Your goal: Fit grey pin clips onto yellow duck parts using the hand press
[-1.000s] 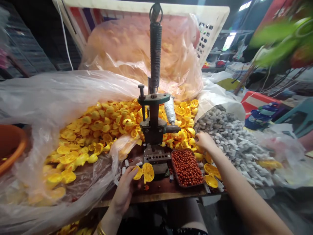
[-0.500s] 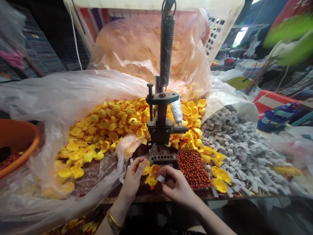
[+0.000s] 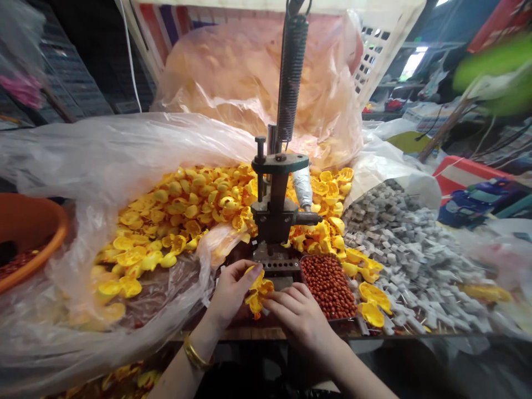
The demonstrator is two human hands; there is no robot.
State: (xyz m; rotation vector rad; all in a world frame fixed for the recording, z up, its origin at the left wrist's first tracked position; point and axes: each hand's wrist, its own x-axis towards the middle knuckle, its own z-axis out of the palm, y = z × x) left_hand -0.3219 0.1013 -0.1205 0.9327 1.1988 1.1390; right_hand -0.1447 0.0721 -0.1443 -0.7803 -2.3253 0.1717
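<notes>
The left hand (image 3: 228,291) pinches an open, lobed yellow plastic shell (image 3: 261,289) between closed fingers. The right hand (image 3: 303,316) curls its fingers at the shell's right edge; I cannot tell their grip. Uneven pressure could twist or crack the shell. A rightward slip could scatter the small reddish-brown round beads (image 3: 330,288) just beside the right fingers.

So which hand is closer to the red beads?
Right. The right hand is just left of the red beads; the left hand is farther left, holding a yellow shell.
</notes>
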